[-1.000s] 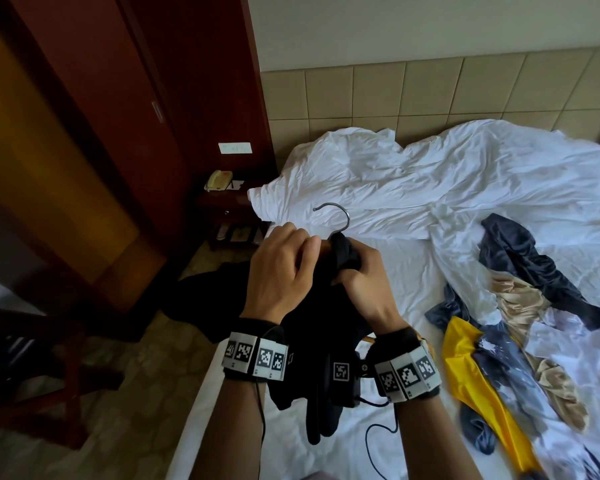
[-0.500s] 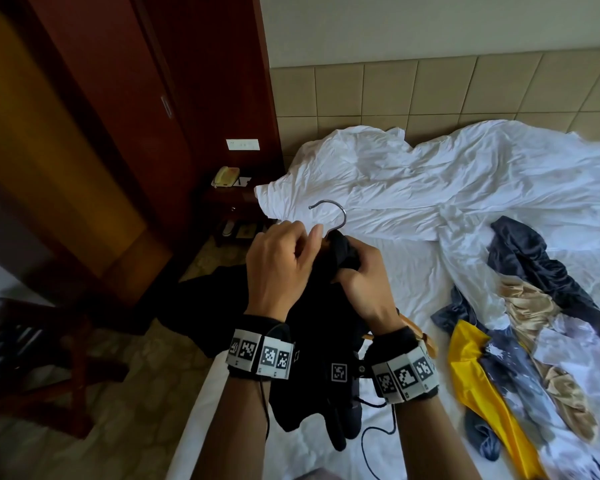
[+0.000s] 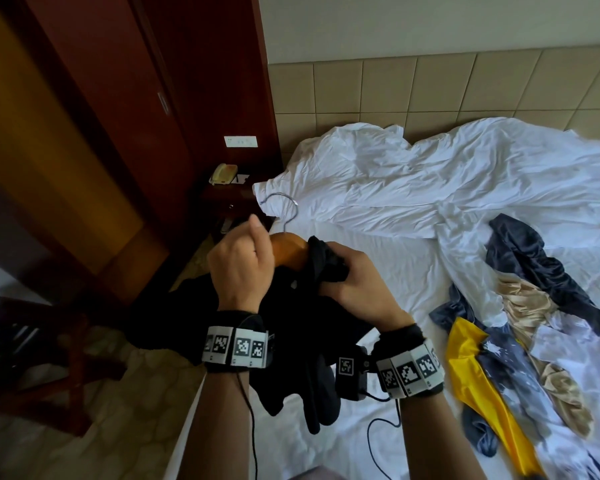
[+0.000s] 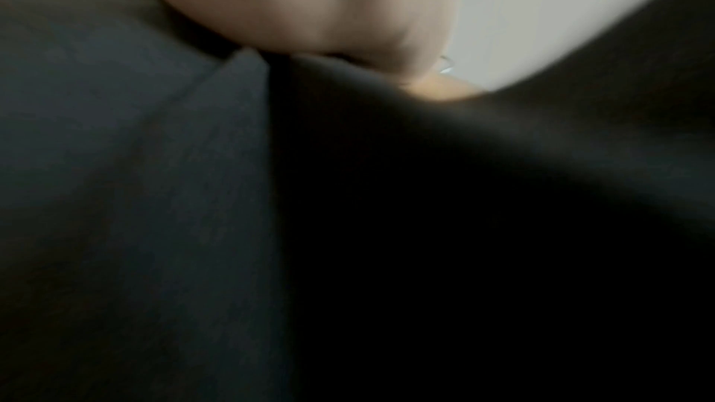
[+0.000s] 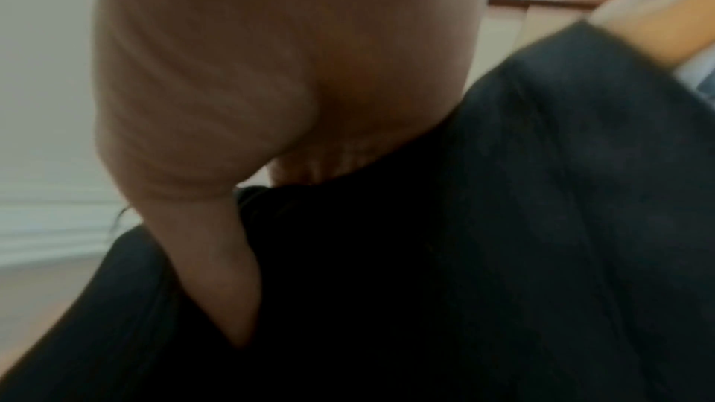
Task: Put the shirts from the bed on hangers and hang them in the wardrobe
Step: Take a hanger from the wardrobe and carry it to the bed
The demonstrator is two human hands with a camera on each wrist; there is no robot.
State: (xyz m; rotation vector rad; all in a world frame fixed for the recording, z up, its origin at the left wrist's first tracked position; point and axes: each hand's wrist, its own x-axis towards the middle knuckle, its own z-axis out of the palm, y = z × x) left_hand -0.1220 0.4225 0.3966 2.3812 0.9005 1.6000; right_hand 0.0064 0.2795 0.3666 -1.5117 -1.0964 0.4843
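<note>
My left hand [image 3: 243, 268] grips a wooden hanger [image 3: 289, 251] whose metal hook [image 3: 284, 209] sticks up past my thumb. Close to its right, my right hand [image 3: 357, 289] bunches the neck of a black shirt [image 3: 291, 341] against the hanger's bare middle. The rest of the shirt hangs down between my wrists, over the bed's left edge. Both wrist views are blurred. They show black shirt fabric [image 4: 193, 225] [image 5: 503, 256] under my palms and a sliver of hanger wood [image 4: 445, 92]. The dark red wardrobe [image 3: 94, 140] stands to the left.
On the white bed [image 3: 413, 188] at the right lies a pile of shirts: dark navy [image 3: 534, 268], beige [image 3: 527, 299], yellow [image 3: 475, 372] and a white patterned one. A nightstand with a phone [image 3: 224, 173] stands by the wardrobe. A wooden rack [image 3: 39, 358] stands on the floor at lower left.
The black fabric has slid to the right off the hanger's middle, so bare wood now shows between my hands. The hook has tilted to the left.
</note>
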